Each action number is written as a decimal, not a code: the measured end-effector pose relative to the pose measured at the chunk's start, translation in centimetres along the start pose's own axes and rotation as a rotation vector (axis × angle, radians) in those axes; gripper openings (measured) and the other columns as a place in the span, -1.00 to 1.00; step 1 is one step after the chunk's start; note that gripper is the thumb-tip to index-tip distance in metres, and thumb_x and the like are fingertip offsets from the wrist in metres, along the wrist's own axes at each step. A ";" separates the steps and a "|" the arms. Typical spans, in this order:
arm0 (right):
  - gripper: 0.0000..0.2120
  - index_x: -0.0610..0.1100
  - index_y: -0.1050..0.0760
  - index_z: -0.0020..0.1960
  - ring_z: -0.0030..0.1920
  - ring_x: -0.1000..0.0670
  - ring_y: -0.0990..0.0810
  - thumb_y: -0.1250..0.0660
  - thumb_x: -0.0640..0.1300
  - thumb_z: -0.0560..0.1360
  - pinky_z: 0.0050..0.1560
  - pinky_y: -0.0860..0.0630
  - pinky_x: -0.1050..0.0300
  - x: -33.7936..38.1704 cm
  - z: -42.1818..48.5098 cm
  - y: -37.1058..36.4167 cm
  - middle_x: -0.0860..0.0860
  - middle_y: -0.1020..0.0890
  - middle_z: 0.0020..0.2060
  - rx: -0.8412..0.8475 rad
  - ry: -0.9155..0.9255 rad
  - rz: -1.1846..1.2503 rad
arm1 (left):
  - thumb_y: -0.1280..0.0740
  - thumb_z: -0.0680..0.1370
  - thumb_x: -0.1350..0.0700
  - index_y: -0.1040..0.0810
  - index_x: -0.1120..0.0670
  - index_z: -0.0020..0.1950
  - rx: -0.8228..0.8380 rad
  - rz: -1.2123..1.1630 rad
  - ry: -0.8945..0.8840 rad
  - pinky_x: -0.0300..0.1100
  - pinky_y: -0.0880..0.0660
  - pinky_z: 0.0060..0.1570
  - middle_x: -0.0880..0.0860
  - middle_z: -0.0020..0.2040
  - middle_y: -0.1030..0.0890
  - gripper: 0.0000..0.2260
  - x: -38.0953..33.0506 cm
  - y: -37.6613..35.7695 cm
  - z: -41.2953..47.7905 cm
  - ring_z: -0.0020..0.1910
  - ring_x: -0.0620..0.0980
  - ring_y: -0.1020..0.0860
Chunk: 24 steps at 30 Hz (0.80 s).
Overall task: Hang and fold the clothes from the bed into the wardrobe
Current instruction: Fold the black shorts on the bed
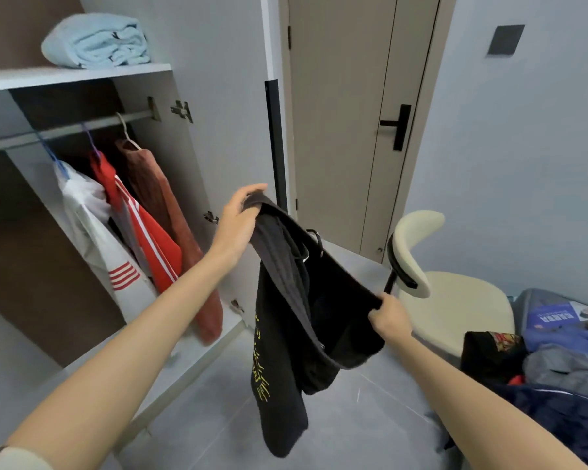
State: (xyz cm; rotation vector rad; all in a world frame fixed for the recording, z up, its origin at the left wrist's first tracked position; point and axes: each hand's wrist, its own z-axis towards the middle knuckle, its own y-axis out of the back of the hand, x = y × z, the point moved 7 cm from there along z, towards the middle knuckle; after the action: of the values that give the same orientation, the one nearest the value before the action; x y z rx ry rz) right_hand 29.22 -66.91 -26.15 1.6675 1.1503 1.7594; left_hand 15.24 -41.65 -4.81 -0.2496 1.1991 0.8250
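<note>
1. Your left hand grips one end of the black garment's upper edge, fingers curled over the cloth.
2. Your right hand holds the other end lower down, with its fingers closed tightly on the fabric.
3. The garment hangs in the air between your hands, in front of the open wardrobe and above the floor. The edge is stretched slantwise and a long part dangles below.
4. It is dark and matte, with yellow print running down the dangling part and a strap with a metal ring near the top.
5. On the wardrobe rail hang a white garment, a red jacket and a rust-brown garment.
6. A folded light blue towel lies on the shelf above.
7. More clothes are heaped on the bed to your right, beside a cream chair.
</note>
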 end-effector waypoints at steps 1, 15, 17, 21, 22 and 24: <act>-0.84 -0.16 -0.46 0.01 -0.10 -0.19 -0.54 -0.19 -0.28 0.46 -0.18 -0.45 0.07 -0.5 0.1 0.4 -0.16 -0.60 -0.10 -0.011 -0.030 0.007 | -0.14 0.51 0.39 -0.56 0.03 0.14 -0.092 0.034 -0.014 -0.52 -0.37 0.03 -0.10 0.07 -0.57 -0.63 0.2 1.6 0.2 0.03 -0.32 -0.52; -0.69 -0.07 -0.35 0.28 0.09 -0.14 -0.47 -0.08 -0.10 0.56 -0.19 -0.58 -0.05 6.3 1.8 8.4 -0.07 -0.46 0.17 -0.240 -0.355 1.260 | -0.12 0.61 0.18 -0.47 0.04 0.30 -0.178 0.915 0.366 0.12 -0.46 0.05 0.21 0.19 -0.44 -0.71 13.5 8.7 -4.1 0.09 0.32 -0.51; -0.76 -0.07 -0.35 0.18 0.12 -0.21 -0.51 -0.04 -0.16 0.56 -0.37 -0.55 0.02 5.9 1.8 8.8 -0.10 -0.46 0.19 -0.270 -0.353 1.264 | -0.16 0.58 0.21 -0.46 0.02 0.30 -0.141 0.921 0.395 0.10 -0.48 0.03 0.19 0.17 -0.48 -0.69 14.8 8.9 -4.5 0.07 0.30 -0.52; -0.79 -0.10 -0.35 0.15 0.15 -0.26 -0.52 -0.03 -0.21 0.57 -0.47 -0.52 0.07 4.9 1.2 9.3 -0.14 -0.46 0.21 -0.325 -0.373 1.246 | -0.11 0.58 0.21 -0.39 0.14 0.31 -0.149 0.189 0.882 -0.02 -0.60 -0.28 0.19 0.05 -0.58 -0.69 18.2 7.9 -6.4 -0.18 0.21 -0.63; -0.76 -0.12 -0.36 0.19 0.16 -0.26 -0.51 -0.03 -0.22 0.57 -0.47 -0.51 0.07 4.4 0.8 9.1 -0.14 -0.46 0.22 -0.332 -0.394 1.237 | -0.10 0.60 0.21 -0.35 0.17 0.33 -0.201 -0.095 1.005 0.02 -0.61 -0.22 0.20 0.11 -0.55 -0.70 18.6 6.8 -7.0 -0.09 0.25 -0.63; -0.69 -0.13 -0.36 0.26 0.16 -0.23 -0.49 -0.03 -0.27 0.56 -0.45 -0.52 0.05 3.4 0.2 8.7 -0.11 -0.43 0.23 -0.339 -0.426 1.194 | -0.13 0.62 0.24 -0.32 0.18 0.38 -0.367 -0.497 1.161 0.07 -0.53 0.08 0.19 0.29 -0.47 -0.68 18.8 5.2 -7.8 0.20 0.23 -0.52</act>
State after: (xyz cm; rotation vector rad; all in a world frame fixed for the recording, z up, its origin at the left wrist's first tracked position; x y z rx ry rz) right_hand 30.73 -68.91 -17.16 2.5129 -0.4729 1.8121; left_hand 8.35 -34.45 -23.25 -1.4068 1.9127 0.4090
